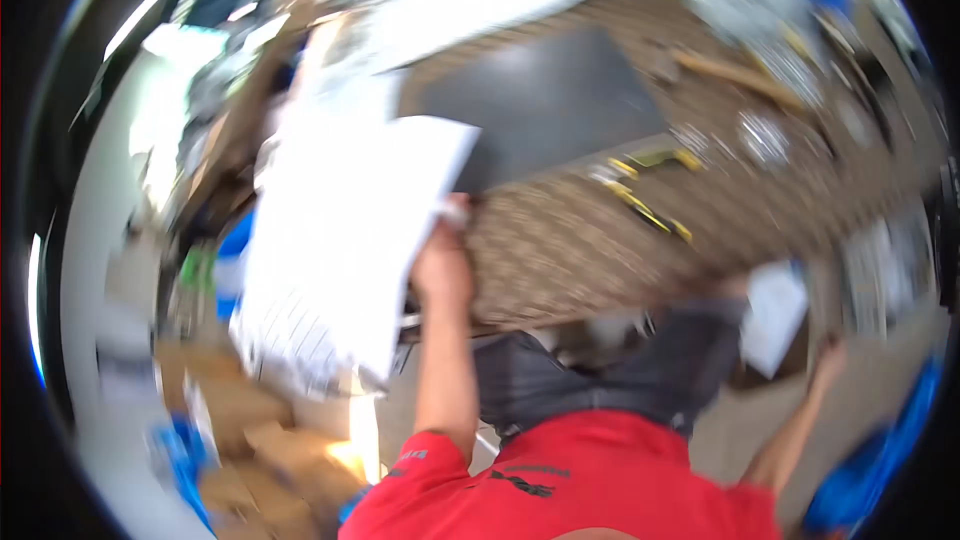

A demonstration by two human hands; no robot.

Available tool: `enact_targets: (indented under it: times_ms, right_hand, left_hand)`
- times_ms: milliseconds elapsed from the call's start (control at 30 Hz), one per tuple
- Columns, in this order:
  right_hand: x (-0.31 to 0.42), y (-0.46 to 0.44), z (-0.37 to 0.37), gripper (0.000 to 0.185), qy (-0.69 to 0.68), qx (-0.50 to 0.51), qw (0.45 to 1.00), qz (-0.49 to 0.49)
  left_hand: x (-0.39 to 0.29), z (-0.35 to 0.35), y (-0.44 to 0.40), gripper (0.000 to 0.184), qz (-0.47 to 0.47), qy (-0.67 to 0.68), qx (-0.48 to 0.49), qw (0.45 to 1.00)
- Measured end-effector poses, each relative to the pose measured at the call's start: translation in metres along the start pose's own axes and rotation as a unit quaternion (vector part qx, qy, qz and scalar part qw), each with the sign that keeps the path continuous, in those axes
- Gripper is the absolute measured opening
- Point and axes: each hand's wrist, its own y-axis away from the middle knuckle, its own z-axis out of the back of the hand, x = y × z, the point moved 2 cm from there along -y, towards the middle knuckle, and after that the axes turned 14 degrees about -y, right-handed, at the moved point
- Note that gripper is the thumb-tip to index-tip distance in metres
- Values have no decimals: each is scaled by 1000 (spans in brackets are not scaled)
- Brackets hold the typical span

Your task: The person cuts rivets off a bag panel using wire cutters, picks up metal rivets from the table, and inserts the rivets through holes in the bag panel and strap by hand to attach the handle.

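Note:
My left hand (445, 265) is closed on the edge of a large white sheet of paper (340, 210). The sheet hangs over the left end of the table, and its lower part shows faint lines. A dark grey flat panel (550, 100) lies on the patterned brown tabletop (560, 250), just beyond that hand. Low at the right side, my right hand (828, 358) is blurred near a smaller white sheet (775, 320). Whether it touches that sheet I cannot tell, as its fingers are smeared.
Yellow-and-black pliers (650, 210) lie open on the table, right of the panel. A wooden-handled hammer (740, 75) and clear plastic pieces (765, 138) are farther right. Clear plastic wrapping (500, 0) covers the far side. Cardboard boxes (250, 420) stand on the floor at left.

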Motion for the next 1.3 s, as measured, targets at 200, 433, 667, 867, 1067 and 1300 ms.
enact_targets:
  times_ms: [200,433,667,867,1067,1300]
  right_hand:
    - [472,179,-33,18,-395,128,877,242]
    - [608,269,-95,8,-328,381,757,417]
    - [473,202,-42,9,-299,218,905,208]
    - [198,91,24,19,-75,60,985,143]
    - [412,157,13,14,-73,255,958,105]
    - [649,306,-123,33,-216,426,609,633]
  left_hand:
    - [15,6,0,28,22,184,-12,983]
    - [23,9,-6,31,55,228,43,971]
    - [42,7,-1,31,97,272,64,955]
    - [129,15,-6,34,16,160,-18,987]
    - [53,11,0,36,162,386,-57,906]
    - [56,8,7,33,162,322,-27,933]
